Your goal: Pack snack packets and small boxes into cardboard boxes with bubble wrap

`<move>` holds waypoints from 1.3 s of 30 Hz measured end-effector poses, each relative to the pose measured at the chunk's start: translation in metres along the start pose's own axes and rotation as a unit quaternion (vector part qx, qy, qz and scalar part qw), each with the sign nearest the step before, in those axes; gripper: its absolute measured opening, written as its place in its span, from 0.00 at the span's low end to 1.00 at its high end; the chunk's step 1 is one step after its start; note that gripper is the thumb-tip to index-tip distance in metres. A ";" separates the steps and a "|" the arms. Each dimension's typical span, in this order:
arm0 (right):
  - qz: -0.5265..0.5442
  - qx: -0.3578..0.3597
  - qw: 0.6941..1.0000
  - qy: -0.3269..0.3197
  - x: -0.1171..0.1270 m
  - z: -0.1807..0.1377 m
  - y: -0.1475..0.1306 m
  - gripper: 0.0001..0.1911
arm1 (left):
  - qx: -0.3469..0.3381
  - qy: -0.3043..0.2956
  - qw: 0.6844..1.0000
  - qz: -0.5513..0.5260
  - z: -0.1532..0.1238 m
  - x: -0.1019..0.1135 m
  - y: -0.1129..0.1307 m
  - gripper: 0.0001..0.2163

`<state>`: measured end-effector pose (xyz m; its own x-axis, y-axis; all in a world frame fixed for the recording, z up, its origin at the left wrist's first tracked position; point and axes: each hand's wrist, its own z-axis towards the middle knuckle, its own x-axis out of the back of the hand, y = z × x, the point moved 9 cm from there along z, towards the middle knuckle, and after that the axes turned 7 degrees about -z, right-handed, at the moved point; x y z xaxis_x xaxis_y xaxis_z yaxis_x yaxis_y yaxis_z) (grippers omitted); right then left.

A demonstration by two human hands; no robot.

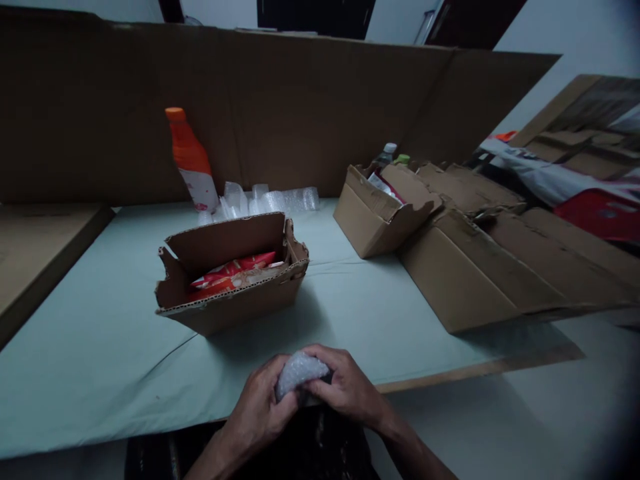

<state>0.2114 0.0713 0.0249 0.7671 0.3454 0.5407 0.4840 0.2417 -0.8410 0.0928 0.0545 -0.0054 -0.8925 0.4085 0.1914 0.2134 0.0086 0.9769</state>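
Note:
Near the front edge of the table, my left hand [260,407] and my right hand [345,387] both close around a small bundle wrapped in bubble wrap [299,371]. What is inside the wrap is hidden. Just beyond my hands stands a small open cardboard box [235,303] with red and white packets [233,273] inside it.
An orange bottle [190,160] and loose bubble wrap pieces [265,200] stand at the back by a tall cardboard wall [300,100]. To the right lie another open box [380,213] with bottles and flattened cartons [490,260]. A pale green sheet [100,347] covers the table.

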 end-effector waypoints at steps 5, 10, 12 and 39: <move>-0.015 0.013 0.999 0.046 0.019 0.008 -0.013 0.08 | -0.009 0.040 0.999 0.035 -0.004 0.022 0.008 0.15; -0.070 0.027 0.997 -0.002 0.020 0.017 -0.025 0.20 | -0.047 0.051 0.996 0.057 -0.007 0.032 0.013 0.14; -0.095 0.042 0.994 -0.028 0.016 0.021 -0.032 0.25 | -0.067 0.049 0.994 0.064 -0.007 0.034 0.015 0.14; -0.516 0.133 0.846 0.023 0.080 0.210 -0.139 0.14 | -0.315 0.352 0.810 0.349 -0.049 0.172 0.115 0.19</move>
<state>0.1168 0.2559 0.1893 0.0120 -0.2085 0.9779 0.7984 0.5909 0.1162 -0.0561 0.0810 0.1447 -0.6949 -0.5097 0.5073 0.7158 -0.5574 0.4206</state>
